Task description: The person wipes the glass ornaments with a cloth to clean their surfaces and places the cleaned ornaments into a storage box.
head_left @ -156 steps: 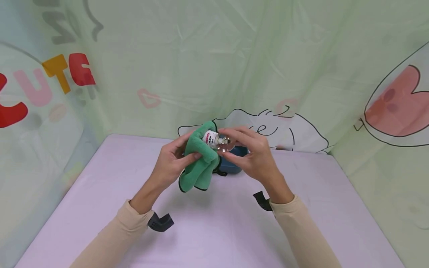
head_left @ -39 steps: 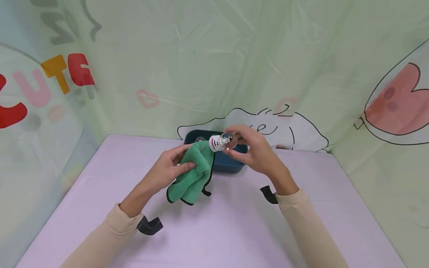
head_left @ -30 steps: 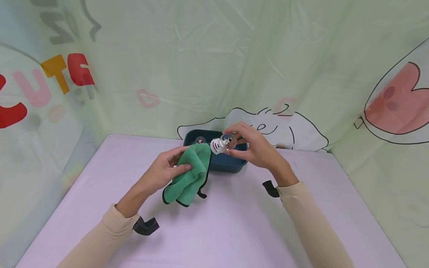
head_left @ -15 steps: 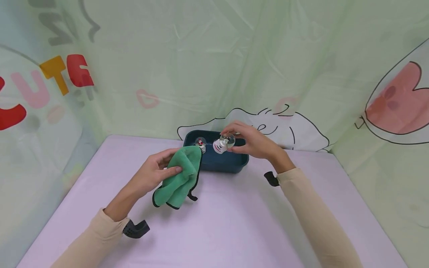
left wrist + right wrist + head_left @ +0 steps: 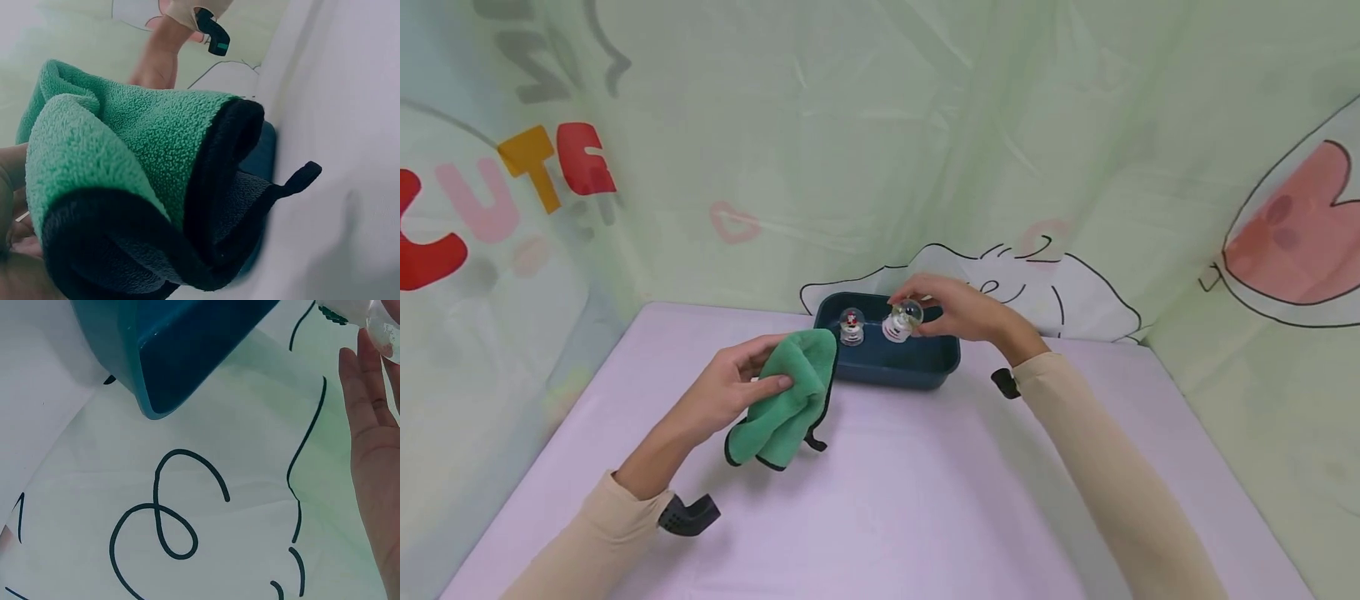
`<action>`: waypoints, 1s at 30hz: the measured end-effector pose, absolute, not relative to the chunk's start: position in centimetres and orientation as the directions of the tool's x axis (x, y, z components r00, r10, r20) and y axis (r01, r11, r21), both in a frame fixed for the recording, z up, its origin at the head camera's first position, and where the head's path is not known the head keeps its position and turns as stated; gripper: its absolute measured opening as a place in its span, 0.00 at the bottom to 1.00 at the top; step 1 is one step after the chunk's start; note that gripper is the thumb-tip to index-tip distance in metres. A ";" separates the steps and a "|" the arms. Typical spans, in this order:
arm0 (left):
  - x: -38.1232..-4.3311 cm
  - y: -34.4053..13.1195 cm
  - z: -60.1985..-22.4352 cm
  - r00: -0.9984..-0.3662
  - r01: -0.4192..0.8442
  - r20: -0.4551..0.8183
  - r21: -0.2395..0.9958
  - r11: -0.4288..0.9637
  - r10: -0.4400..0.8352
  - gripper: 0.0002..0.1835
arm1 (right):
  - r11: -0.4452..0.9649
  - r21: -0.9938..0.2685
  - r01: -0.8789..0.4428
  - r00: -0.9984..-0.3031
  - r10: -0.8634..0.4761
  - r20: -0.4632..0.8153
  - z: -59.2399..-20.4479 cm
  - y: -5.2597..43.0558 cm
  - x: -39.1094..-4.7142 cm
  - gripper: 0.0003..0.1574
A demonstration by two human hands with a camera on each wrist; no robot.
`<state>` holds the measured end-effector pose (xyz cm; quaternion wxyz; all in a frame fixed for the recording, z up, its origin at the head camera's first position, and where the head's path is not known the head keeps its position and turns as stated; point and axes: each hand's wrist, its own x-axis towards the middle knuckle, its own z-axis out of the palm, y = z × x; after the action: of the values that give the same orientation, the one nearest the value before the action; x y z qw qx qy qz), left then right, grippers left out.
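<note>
My left hand (image 5: 726,389) pinches a green towel (image 5: 793,387) with black edging, thumb on top, left of and in front of the blue bin. In the left wrist view the towel (image 5: 125,144) fills the middle, its dark underside and hanging loop showing. My right hand (image 5: 958,308) holds a small snow globe (image 5: 902,320) by its clear dome, over the bin, white base tilted down to the left. At the corner of the right wrist view only part of this globe (image 5: 382,328) shows. A second snow globe (image 5: 852,327) stands upright inside the bin's left part.
The dark blue bin (image 5: 887,377) stands at the back of the lilac-covered table (image 5: 880,500), close to the printed curtain (image 5: 865,150). Black wrist mounts (image 5: 688,515) stick out from both sleeves.
The towel and snow globe, earlier together, are now apart. My left hand has drawn left and toward me with the towel; my right has carried the globe over the bin, uncovering the second globe.
</note>
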<state>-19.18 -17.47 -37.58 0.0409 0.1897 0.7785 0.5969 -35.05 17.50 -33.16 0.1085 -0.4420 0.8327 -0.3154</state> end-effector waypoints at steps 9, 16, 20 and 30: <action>-19.1 -18.5 -37.7 -0.907 0.278 0.176 0.932 0.232 0.382 0.28 | 0.426 -0.673 -0.604 -0.573 -0.820 -0.004 -34.3 16.6 -37.4 0.30; -19.1 -19.4 -37.9 -0.896 0.281 0.171 0.933 0.226 0.409 0.28 | 0.448 -0.684 -0.576 -0.568 -0.821 -0.059 -35.6 16.2 -39.3 0.31; -19.0 -20.0 -38.0 -0.903 0.270 0.155 0.930 0.249 0.401 0.28 | 0.473 -0.680 -0.561 -0.573 -0.814 -0.094 -36.2 16.0 -40.1 0.30; -18.5 -21.4 -38.4 -0.923 0.233 0.119 0.929 0.286 0.365 0.29 | 0.548 -0.665 -0.507 -0.587 -0.785 -0.198 -37.8 15.8 -41.7 0.32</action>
<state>-18.51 -21.36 -38.38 0.0580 0.1869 0.7998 0.5675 -41.66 15.78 -37.76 0.2451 -0.3824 0.8448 -0.2829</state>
